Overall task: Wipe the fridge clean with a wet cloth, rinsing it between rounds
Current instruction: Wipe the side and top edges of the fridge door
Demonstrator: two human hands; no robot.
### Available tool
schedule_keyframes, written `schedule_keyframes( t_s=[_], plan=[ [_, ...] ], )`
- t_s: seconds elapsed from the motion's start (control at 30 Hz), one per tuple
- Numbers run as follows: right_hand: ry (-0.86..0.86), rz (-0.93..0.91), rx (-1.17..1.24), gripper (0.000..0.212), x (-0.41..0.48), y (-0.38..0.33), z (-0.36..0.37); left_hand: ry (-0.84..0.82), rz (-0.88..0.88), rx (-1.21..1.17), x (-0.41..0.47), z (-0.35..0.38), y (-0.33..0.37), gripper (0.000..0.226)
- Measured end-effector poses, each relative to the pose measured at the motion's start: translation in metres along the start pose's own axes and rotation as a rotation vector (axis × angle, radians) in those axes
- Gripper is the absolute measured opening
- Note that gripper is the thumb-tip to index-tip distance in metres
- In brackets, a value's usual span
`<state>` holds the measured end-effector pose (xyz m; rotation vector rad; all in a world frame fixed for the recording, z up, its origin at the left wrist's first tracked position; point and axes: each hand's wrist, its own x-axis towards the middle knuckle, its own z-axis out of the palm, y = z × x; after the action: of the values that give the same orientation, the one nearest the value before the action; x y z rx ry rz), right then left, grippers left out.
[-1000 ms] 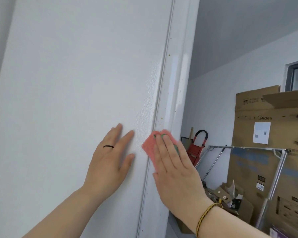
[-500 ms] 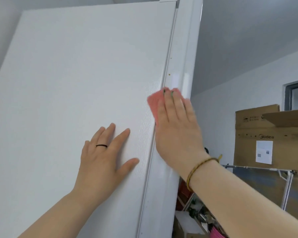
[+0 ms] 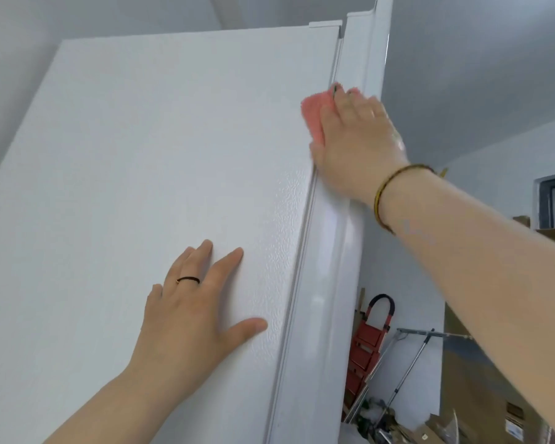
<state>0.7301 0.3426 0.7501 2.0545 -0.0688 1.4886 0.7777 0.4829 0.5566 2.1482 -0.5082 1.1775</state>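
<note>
Noted pink cloth [image 3: 313, 115] high on the fridge [image 3: 173, 139], straddling the seam between broad panel and narrow right strip, just below the top edge. Found it pinned under right hand [image 3: 356, 136], fingers straight and flat. Logged left hand [image 3: 189, 315] lower left, spread open on the panel, holding nothing. Saw open room right of the fridge edge, with red stepladder [image 3: 370, 344] low down.

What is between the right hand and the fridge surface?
The pink cloth, pressed flat under the right hand against the fridge, in the head view.
</note>
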Motion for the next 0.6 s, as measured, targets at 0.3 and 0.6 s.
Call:
schedule_keyframes(
  t_s=[0.3, 0.6],
  plan=[
    [0.000, 0.157, 0.024, 0.059, 0.079, 0.015, -0.020, 0.048, 0.081, 0.150, 0.006, 0.010, -0.014, 0.079],
    [-0.012, 0.008, 0.155, 0.053, 0.007, 0.000, -0.003, 0.012, 0.011, 0.040, 0.002, 0.007, -0.009, 0.090]
  ],
)
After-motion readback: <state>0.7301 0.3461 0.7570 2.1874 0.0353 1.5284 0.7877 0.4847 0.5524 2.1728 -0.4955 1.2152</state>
